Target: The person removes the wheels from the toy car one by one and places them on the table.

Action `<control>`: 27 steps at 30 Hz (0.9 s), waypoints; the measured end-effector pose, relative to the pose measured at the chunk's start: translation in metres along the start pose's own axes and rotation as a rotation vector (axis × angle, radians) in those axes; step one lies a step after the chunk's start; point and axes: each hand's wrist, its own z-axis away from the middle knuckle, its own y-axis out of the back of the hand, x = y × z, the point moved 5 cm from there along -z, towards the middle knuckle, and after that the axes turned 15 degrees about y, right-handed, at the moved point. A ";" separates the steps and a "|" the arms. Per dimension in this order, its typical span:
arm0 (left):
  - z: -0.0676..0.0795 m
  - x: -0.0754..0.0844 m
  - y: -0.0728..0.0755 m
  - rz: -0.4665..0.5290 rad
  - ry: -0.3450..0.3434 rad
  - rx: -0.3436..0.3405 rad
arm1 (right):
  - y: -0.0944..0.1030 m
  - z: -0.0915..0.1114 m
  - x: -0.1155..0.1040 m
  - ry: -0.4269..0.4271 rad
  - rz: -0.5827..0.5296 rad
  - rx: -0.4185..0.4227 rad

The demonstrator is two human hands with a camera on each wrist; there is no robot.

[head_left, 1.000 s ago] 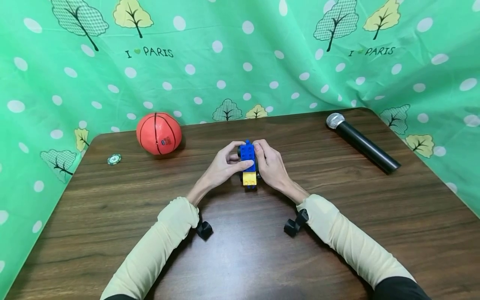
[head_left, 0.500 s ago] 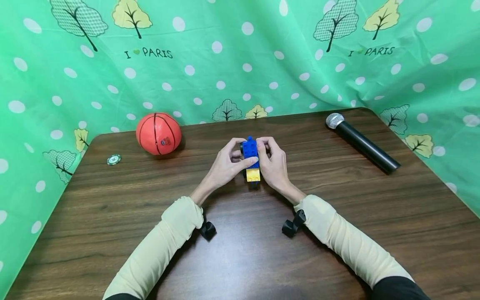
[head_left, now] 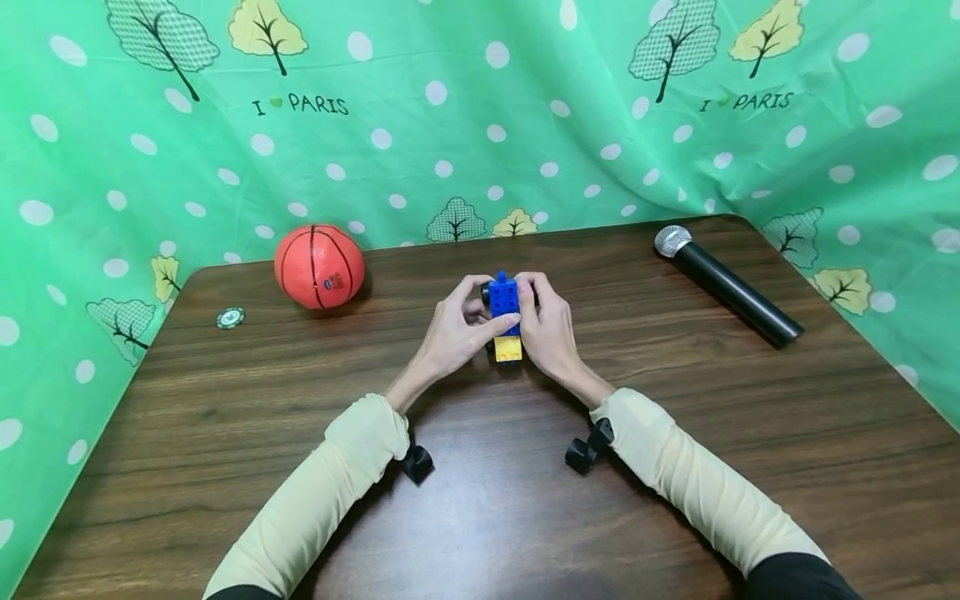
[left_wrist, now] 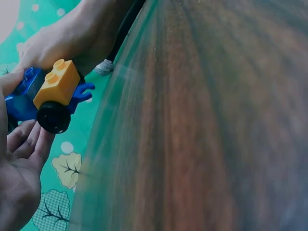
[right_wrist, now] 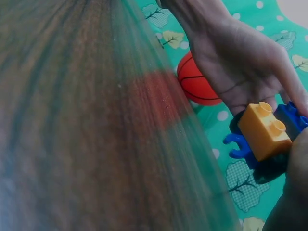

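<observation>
Between both hands is a small toy car of building blocks (head_left: 504,296), blue with one yellow block at the near end and black wheels. My left hand (head_left: 457,329) grips it from the left, thumb across the blue top and fingers under its side. On the right side my right hand (head_left: 549,329) holds it with thumb and curled fingers. The left wrist view shows the toy car (left_wrist: 57,89) with a black wheel and a blue hook-like end piece, held above the table. In the right wrist view the yellow block of the toy car (right_wrist: 263,132) faces the camera.
A red toy basketball (head_left: 318,267) sits at the back left of the brown wooden table (head_left: 480,500), with a green and white poker chip (head_left: 230,317) beside it. At the back right lies a black microphone (head_left: 731,287). A green patterned cloth (head_left: 480,108) hangs behind.
Both hands have shifted slightly to the right and away from the body with the toy car between them. The ball, chip and microphone stay in place.
</observation>
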 end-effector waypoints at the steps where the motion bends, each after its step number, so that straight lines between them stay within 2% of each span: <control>1: 0.000 -0.001 0.001 0.003 0.008 -0.006 | 0.000 -0.001 -0.001 0.018 0.014 -0.014; 6: 0.000 -0.002 0.004 0.002 0.037 -0.017 | -0.003 -0.002 -0.001 0.067 0.054 -0.064; 14: 0.001 0.000 0.004 -0.043 0.018 0.030 | -0.003 -0.001 0.001 -0.027 0.018 -0.039; 18: 0.002 0.002 0.004 -0.077 0.011 0.058 | -0.003 -0.002 0.001 -0.040 0.020 -0.038; 22: 0.002 0.003 0.004 -0.102 0.013 0.068 | -0.004 -0.002 0.001 -0.023 0.037 -0.053; 27: 0.002 -0.001 0.005 -0.103 0.026 0.041 | -0.006 -0.003 -0.001 0.052 0.085 -0.108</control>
